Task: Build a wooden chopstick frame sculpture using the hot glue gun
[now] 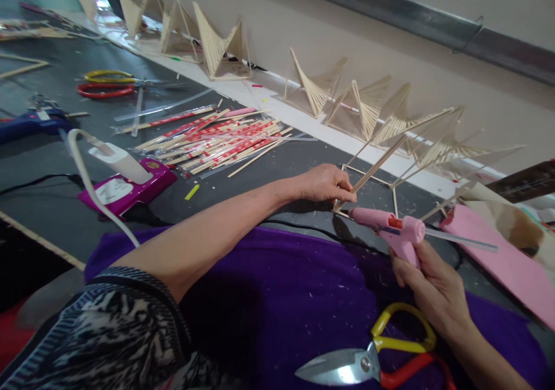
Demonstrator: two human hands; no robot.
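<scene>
— What's lying way off to the left of the pink glue gun (392,228)?
— Furthest left of it there's a blue glue gun (30,122) on the dark table. A bit nearer, up toward the wall, are red and yellow scissors (106,83). Nearer again is a magenta glue gun (130,184) lying flat, then a heap of wrapped chopsticks (217,141), well left of the pink one.

— And the hands?
— The left hand (327,183) is just left of the pink glue gun's nozzle. Its fingers are pinched together on the lower end of a stick (381,161) that slants up and right, passing above the gun. That end sits at a corner of a square stick frame (373,196) lying flat just behind the gun. The nozzle points at that corner; I can't tell whether it touches.

— Who's holding the gun?
— The right hand (429,283), wrapped tight round its handle from below.

— Anything else close?
— Below the gun, big shears (373,358) lie on a purple cloth (281,297). To its right is a pink foam sheet (498,257). Behind it, along the wall, there's a row of finished stick models (316,89).
</scene>
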